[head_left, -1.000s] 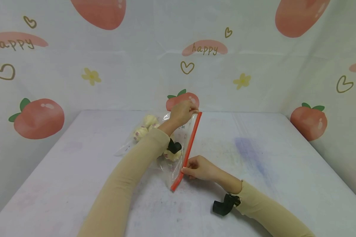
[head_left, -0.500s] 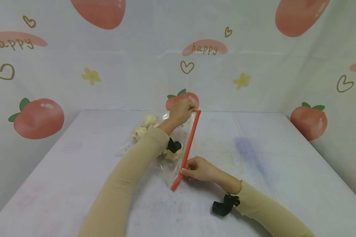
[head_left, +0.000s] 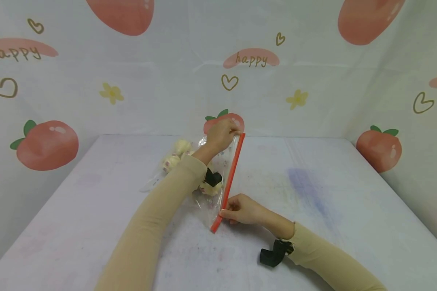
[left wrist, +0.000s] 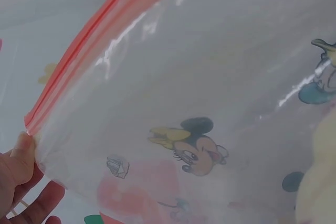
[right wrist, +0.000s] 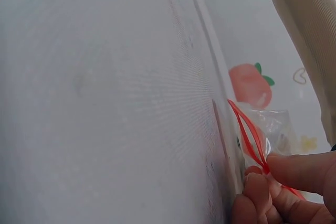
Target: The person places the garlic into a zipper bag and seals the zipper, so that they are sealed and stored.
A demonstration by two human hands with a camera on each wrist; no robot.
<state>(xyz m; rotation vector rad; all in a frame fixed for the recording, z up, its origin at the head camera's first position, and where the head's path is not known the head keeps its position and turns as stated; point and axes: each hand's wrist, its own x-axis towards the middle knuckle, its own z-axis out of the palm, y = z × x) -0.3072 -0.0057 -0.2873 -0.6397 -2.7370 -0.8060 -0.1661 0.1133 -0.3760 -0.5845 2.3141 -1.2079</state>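
Observation:
A clear zip bag (head_left: 218, 159) with a red zip strip (head_left: 234, 171) is held partly raised over the table. My left hand (head_left: 220, 135) pinches its far corner, beside the strip's end in the left wrist view. Near the strip's lower end, my right hand (head_left: 244, 209) pinches the zip between thumb and fingers. Beyond that pinch, the two red lips (right wrist: 249, 135) stand apart in the right wrist view. Several cream-coloured round items (head_left: 172, 162) with purplish marks lie inside the bag, partly hidden by the left arm. Cartoon figures (left wrist: 194, 150) are printed on the plastic.
A white, stained table (head_left: 335, 242) lies beneath, with a patterned cloth (head_left: 175, 81) standing behind and at the sides. Black devices are strapped to both wrists, one at the left cuff (head_left: 213, 178) and one at the right (head_left: 273, 254).
My right hand has shifted slightly left and toward the near end of the red strip. My left hand and the strip's far end have moved slightly up and left.

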